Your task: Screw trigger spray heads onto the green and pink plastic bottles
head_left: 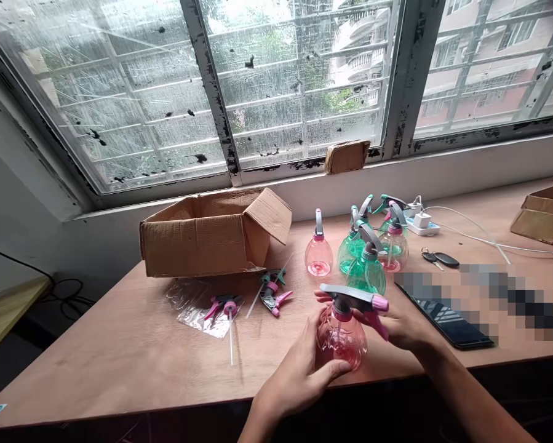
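Note:
A pink see-through spray bottle [343,347] with a grey and pink trigger head [352,298] is held at the table's front edge. My left hand [299,372] wraps the bottle's body from the left, its thumb low on the front. From the right, my right hand [398,326] closes around the collar below the trigger head; the bottle and head partly hide its fingers. Just behind stands a green spray bottle [367,274]. Loose trigger heads with straws, one pink and grey [230,307], another [271,298] beside a green one [278,275], lie left of my hands.
An open cardboard box [195,246] stands at the back left, with a clear plastic bag [195,311] before it. Another pink bottle [318,255] and several others stand behind my hands. A phone [451,320], keys [440,258] and a power strip [424,227] are at right.

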Demonstrator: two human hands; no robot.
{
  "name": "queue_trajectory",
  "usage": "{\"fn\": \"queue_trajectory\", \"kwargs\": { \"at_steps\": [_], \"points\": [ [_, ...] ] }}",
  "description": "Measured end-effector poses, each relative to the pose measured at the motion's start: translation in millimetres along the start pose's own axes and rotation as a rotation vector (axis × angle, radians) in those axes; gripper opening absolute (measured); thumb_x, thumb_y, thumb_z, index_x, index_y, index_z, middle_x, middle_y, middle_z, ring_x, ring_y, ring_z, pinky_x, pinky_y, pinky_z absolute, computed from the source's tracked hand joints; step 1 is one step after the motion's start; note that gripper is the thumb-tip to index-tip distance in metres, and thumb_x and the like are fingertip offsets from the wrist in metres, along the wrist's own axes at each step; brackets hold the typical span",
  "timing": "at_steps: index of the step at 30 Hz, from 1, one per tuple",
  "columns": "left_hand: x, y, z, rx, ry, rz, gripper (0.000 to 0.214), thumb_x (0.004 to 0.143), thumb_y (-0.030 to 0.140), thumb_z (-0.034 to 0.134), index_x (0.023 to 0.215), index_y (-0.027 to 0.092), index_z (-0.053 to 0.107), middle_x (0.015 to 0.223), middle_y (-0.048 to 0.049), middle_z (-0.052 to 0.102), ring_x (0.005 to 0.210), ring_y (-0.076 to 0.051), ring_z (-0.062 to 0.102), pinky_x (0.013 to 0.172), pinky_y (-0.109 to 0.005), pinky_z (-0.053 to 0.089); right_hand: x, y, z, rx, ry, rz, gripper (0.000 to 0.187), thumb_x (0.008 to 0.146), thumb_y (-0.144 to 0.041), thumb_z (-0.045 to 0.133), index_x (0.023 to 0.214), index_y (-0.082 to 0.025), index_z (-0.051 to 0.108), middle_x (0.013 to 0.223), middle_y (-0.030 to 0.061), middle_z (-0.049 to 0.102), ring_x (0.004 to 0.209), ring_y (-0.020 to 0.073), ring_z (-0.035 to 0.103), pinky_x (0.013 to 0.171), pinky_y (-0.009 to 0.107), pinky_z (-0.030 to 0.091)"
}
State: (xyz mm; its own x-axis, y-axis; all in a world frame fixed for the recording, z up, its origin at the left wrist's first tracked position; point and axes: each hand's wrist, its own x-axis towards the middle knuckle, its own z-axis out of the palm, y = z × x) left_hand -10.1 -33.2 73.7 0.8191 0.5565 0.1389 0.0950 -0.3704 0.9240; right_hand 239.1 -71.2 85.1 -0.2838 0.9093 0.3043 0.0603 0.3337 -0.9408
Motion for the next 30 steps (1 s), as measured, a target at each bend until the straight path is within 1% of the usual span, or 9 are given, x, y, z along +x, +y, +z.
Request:
{"fn": "queue_trajectory", "kwargs": {
  "at_steps": [4, 9, 13, 16, 18, 21, 24, 27, 30],
  "points": [
    [0, 5, 1.0, 0.045, 0.032, -0.009, 0.088, 0.094, 0.037, 0.079, 0.167, 0.032, 0.03, 0.172, -0.0107, 0.044, 0.158, -0.035, 0.043, 0.133, -0.055, 0.033, 1, -11, 11, 0.107, -0.015, -0.009, 0.053, 0.099, -0.058, 0.071, 0.138, -0.024, 0.07, 0.138, 0.016, 0.072, 0.13, 0.0349, 0.067, 0.107, 0.05, 0.058],
    [2, 16, 2.4, 0.043, 0.035, -0.006, 0.082, 0.093, 0.031, 0.081, 0.163, 0.034, 0.038, 0.167, -0.0084, 0.05, 0.156, -0.033, 0.046, 0.132, -0.053, 0.035, 2, -17, 24, 0.142, 0.082, 0.008, 0.046, 0.096, -0.047, 0.08, 0.133, -0.024, 0.066, 0.134, 0.0144, 0.072, 0.125, 0.0297, 0.068, 0.111, 0.05, 0.054],
    [1, 17, 2.6, 0.007, 0.044, -0.006, 0.079, 0.092, 0.029, 0.081, 0.161, 0.032, 0.042, 0.166, -0.0098, 0.051, 0.156, -0.032, 0.046, 0.132, -0.054, 0.035, 1, -13, 20, 0.148, 0.011, 0.014, 0.05, 0.097, -0.058, 0.075, 0.134, -0.025, 0.07, 0.133, 0.0148, 0.074, 0.129, 0.0326, 0.067, 0.116, 0.053, 0.05],
    [0, 11, 2.3, 0.048, 0.058, -0.019, 0.078, 0.091, 0.032, 0.083, 0.159, 0.033, 0.045, 0.166, -0.0094, 0.051, 0.156, -0.035, 0.045, 0.133, -0.056, 0.034, 1, -9, 15, 0.133, -0.034, -0.002, 0.045, 0.101, -0.058, 0.069, 0.13, -0.024, 0.074, 0.122, 0.0139, 0.079, 0.123, 0.0328, 0.071, 0.111, 0.052, 0.054],
    [0, 6, 2.7, 0.052, 0.054, -0.008, 0.085, 0.091, 0.033, 0.083, 0.164, 0.034, 0.039, 0.169, -0.0101, 0.048, 0.158, -0.036, 0.043, 0.133, -0.058, 0.033, 2, -6, 16, 0.135, 0.004, -0.004, 0.043, 0.099, -0.057, 0.071, 0.125, -0.024, 0.075, 0.115, 0.0122, 0.08, 0.117, 0.0322, 0.073, 0.107, 0.05, 0.056],
    [0, 2, 4.5, 0.05, 0.07, 0.034, 0.094, 0.091, 0.036, 0.083, 0.168, 0.035, 0.03, 0.175, -0.0105, 0.038, 0.162, -0.036, 0.036, 0.135, -0.059, 0.029, 4, -5, 25, 0.118, 0.171, 0.02, 0.04, 0.09, -0.051, 0.084, 0.119, -0.025, 0.075, 0.114, 0.0084, 0.078, 0.109, 0.0291, 0.073, 0.101, 0.044, 0.06],
    [1, 3, 5.8, 0.071, 0.098, 0.06, 0.095, 0.091, 0.039, 0.084, 0.168, 0.036, 0.029, 0.179, -0.0098, 0.031, 0.166, -0.034, 0.027, 0.137, -0.058, 0.024, 4, -6, 34, 0.084, 0.284, 0.021, 0.045, 0.087, -0.043, 0.09, 0.126, -0.029, 0.072, 0.12, 0.006, 0.076, 0.111, 0.0263, 0.071, 0.101, 0.039, 0.059],
    [0, 5, 4.8, 0.093, 0.08, 0.049, 0.095, 0.092, 0.041, 0.083, 0.169, 0.034, 0.026, 0.18, -0.0102, 0.028, 0.168, -0.032, 0.023, 0.138, -0.055, 0.022, 4, -7, 31, 0.087, 0.162, -0.023, 0.056, 0.088, -0.052, 0.086, 0.136, -0.029, 0.07, 0.133, 0.0096, 0.073, 0.125, 0.0303, 0.067, 0.113, 0.045, 0.054],
    [0, 6, 3.0, 0.112, 0.062, 0.02, 0.097, 0.093, 0.04, 0.081, 0.17, 0.034, 0.022, 0.177, -0.0128, 0.033, 0.165, -0.033, 0.03, 0.136, -0.057, 0.026, 2, -5, 22, 0.069, 0.035, -0.05, 0.06, 0.097, -0.068, 0.067, 0.139, -0.024, 0.071, 0.137, 0.0159, 0.073, 0.133, 0.0358, 0.064, 0.117, 0.053, 0.049]
  ]
}}
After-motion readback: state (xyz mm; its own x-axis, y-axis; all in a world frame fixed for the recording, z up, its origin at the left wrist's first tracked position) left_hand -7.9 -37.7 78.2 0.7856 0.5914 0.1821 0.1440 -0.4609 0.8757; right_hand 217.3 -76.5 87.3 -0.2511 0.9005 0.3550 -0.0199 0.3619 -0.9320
